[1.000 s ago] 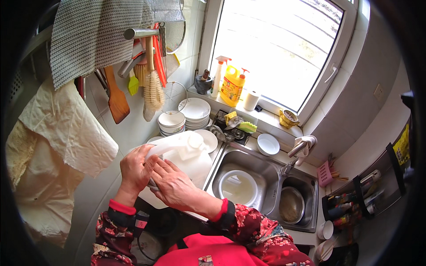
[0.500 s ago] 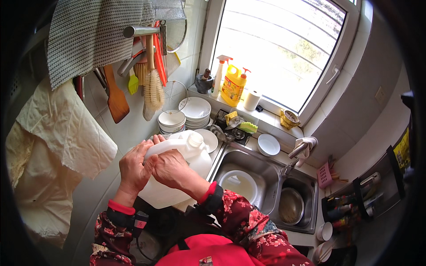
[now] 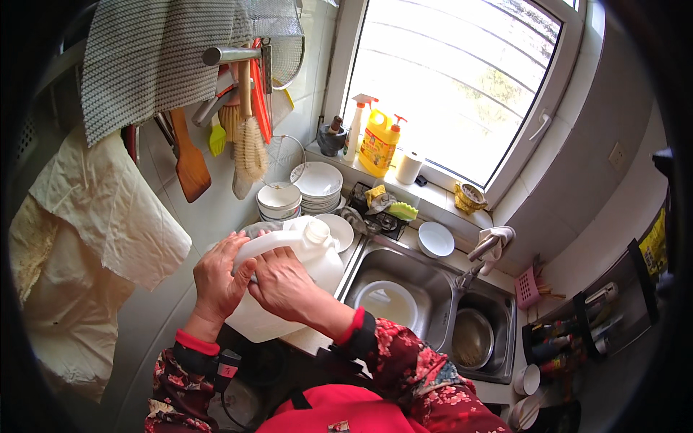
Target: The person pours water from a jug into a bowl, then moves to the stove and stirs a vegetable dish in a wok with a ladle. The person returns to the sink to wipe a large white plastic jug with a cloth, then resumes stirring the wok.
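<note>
A big white plastic jug (image 3: 326, 265) without a visible cap stands tilted at the counter's left end, its looped handle (image 3: 271, 239) toward me. My left hand (image 3: 218, 281) is closed about the lower left end of this handle, thumb on the near side. Under the loop, my right hand (image 3: 285, 283) has its fingers curled against the handle, knuckles up. Its fingertips are partly hidden. Behind the jug are a white plate (image 3: 338, 229), stacked bowls (image 3: 279, 196) and stacked plates (image 3: 317, 179).
To the right is a double steel sink (image 3: 433, 317) with a white basin (image 3: 386, 285) and a metal bowl (image 3: 473, 338). A faucet (image 3: 473, 274) rises behind it. Brushes (image 3: 251, 148) and a wooden spatula (image 3: 191, 166) hang at the left. Bottles (image 3: 379, 144) line the windowsill.
My right hand has shifted slightly right along the handle. Fewer of my left fingers show beyond the handle. The jug stays nearly in place.
</note>
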A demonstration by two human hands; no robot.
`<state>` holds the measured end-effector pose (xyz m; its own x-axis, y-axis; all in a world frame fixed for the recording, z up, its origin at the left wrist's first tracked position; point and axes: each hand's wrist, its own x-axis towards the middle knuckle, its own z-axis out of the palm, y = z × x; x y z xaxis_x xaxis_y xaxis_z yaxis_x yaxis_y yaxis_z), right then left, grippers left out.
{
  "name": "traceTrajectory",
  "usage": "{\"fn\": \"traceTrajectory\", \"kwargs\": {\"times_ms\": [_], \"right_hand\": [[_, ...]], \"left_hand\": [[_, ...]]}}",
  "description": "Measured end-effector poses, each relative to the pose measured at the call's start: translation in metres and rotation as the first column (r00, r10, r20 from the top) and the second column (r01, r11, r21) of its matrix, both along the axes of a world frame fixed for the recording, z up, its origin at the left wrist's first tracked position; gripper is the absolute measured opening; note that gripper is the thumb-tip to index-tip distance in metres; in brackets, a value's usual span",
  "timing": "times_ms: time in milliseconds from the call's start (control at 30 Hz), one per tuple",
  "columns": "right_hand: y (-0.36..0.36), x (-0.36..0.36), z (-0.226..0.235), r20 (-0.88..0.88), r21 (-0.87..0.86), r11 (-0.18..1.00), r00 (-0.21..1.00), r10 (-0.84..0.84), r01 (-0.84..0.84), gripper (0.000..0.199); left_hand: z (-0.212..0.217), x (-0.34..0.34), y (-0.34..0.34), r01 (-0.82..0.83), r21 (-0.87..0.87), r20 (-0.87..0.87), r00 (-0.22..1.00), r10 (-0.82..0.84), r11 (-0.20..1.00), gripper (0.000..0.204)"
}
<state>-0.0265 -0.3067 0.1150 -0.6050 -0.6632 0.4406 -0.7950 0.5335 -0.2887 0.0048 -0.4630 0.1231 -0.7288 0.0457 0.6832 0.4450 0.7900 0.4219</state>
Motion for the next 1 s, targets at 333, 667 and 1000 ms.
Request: {"fn": "traceTrajectory", "kwargs": {"times_ms": [333, 667, 1000], "right_hand": [[-0.001, 0.008, 0.018, 0.240, 0.113, 0.983, 0.964, 0.113, -0.144, 0.049], [0.012, 0.009, 0.013, 0.111, 0.042, 0.995, 0.990, 0.083, -0.088, 0.060], [-0.009, -0.014, 0.019, 0.338, 0.136, 0.965, 0.926, 0.170, -0.226, 0.041]], "left_hand": [[-0.001, -0.001, -0.002, -0.010, 0.026, 0.032, 0.999, 0.009, 1.000, 0.060], [-0.004, -0.001, -0.002, 0.001, 0.006, 0.014, 1.000, -0.001, 1.000, 0.062], [-0.002, -0.002, -0.003, 0.002, 0.003, 0.026, 1.000, -0.002, 1.000, 0.063]]}}
